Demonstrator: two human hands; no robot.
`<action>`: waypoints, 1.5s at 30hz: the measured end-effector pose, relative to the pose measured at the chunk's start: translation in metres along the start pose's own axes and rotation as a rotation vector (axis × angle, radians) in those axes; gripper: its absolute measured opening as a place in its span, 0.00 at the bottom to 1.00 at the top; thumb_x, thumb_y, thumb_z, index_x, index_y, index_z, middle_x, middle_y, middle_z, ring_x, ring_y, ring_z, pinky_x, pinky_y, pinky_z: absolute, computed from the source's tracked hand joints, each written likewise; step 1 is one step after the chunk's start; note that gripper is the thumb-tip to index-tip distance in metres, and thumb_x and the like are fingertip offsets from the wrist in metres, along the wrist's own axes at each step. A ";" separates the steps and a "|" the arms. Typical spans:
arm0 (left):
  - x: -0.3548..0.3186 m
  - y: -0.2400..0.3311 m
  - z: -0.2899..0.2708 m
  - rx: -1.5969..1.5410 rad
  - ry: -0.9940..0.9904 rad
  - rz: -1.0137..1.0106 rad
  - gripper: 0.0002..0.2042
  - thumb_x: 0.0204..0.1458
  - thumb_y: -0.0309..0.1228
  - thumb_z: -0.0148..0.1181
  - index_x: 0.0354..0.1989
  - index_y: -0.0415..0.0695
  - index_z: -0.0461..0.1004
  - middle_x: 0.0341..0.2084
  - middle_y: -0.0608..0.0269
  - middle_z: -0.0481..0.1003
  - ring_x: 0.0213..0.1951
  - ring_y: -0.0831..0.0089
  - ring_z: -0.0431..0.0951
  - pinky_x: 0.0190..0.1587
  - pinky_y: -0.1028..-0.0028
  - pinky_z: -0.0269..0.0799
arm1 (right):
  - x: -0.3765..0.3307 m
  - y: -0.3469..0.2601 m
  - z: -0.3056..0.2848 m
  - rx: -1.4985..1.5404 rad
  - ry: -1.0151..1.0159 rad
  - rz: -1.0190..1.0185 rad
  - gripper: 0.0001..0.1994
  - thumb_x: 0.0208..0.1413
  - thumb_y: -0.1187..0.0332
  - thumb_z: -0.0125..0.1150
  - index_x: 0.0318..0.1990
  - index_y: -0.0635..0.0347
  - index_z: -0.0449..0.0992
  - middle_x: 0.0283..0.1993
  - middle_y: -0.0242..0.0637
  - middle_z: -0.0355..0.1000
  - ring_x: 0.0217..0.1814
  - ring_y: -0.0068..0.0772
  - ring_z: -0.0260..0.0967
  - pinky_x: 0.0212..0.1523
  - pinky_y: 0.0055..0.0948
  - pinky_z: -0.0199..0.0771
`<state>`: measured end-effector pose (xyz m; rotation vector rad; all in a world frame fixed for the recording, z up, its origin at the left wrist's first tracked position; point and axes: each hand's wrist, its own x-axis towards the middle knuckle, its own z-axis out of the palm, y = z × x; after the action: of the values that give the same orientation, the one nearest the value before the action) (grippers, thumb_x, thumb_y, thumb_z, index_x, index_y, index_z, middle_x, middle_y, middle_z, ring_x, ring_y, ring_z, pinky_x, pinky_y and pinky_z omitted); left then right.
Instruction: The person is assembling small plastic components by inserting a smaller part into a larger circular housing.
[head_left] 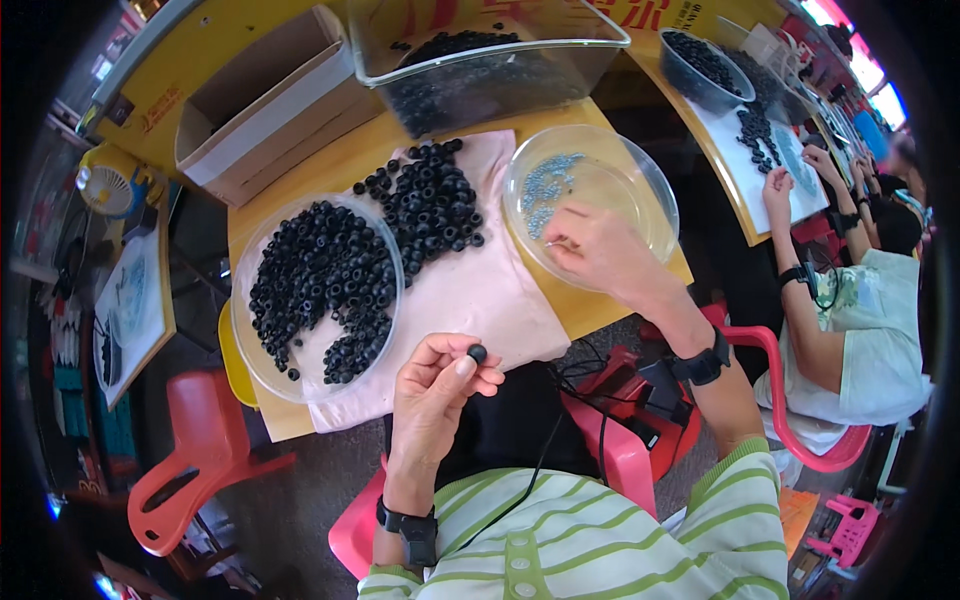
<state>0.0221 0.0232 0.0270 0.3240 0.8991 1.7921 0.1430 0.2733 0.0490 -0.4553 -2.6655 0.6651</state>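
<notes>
A small black round piece [477, 352] is pinched between the thumb and fingers of my left hand [437, 380], in front of the table's near edge. My right hand [607, 250] is over the round clear tub [655, 190] on the right, its fingertips pinched together low inside it. Something tiny and shiny seems to be at those fingertips, too small to name. Small silvery-blue pieces [545, 180] lie in that tub's left half. To the left, a round clear tub [396, 250] holds many black ring-like pieces, and a loose pile of black pieces [432, 195] sits on the pale pink cloth [480, 300].
A large clear bin [490, 85] with black pieces and an open cardboard box [270, 120] stand at the back. A yellow fan [112, 187] is at left, near a red chair [190, 450]. At right, a co-worker's hand [778, 200] is at another table.
</notes>
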 end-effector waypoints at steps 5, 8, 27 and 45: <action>-0.001 0.003 0.009 -0.013 0.115 -0.020 0.08 0.64 0.26 0.52 0.47 0.37 0.71 0.38 0.49 0.79 0.35 0.71 0.82 0.38 0.78 0.80 | -0.002 -0.023 -0.022 0.253 0.021 0.241 0.03 0.54 0.77 0.59 0.35 0.63 0.74 0.32 0.40 0.74 0.34 0.32 0.76 0.35 0.29 0.76; -0.001 0.001 0.005 -0.013 0.092 -0.034 0.09 0.64 0.27 0.52 0.49 0.37 0.70 0.39 0.48 0.79 0.36 0.69 0.82 0.39 0.77 0.81 | -0.007 -0.044 -0.027 0.306 0.088 0.224 0.04 0.54 0.78 0.60 0.37 0.63 0.74 0.32 0.37 0.74 0.33 0.26 0.75 0.33 0.25 0.76; -0.023 0.010 -0.004 -0.035 0.056 0.116 0.10 0.59 0.22 0.59 0.47 0.34 0.73 0.39 0.52 0.79 0.41 0.66 0.83 0.47 0.70 0.80 | -0.016 -0.127 0.010 0.341 0.018 -0.257 0.09 0.47 0.80 0.69 0.37 0.63 0.78 0.35 0.37 0.76 0.35 0.32 0.76 0.33 0.26 0.78; -0.038 0.020 -0.038 -0.310 -0.064 0.118 0.08 0.59 0.26 0.59 0.44 0.37 0.74 0.37 0.55 0.79 0.38 0.70 0.81 0.42 0.73 0.78 | 0.032 -0.155 0.023 0.834 -0.457 0.103 0.05 0.51 0.73 0.70 0.35 0.62 0.81 0.32 0.31 0.74 0.31 0.20 0.72 0.31 0.20 0.71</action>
<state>0.0009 -0.0298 0.0221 0.2368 0.5549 1.9847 0.0710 0.1467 0.1161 -0.2090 -2.4230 1.9782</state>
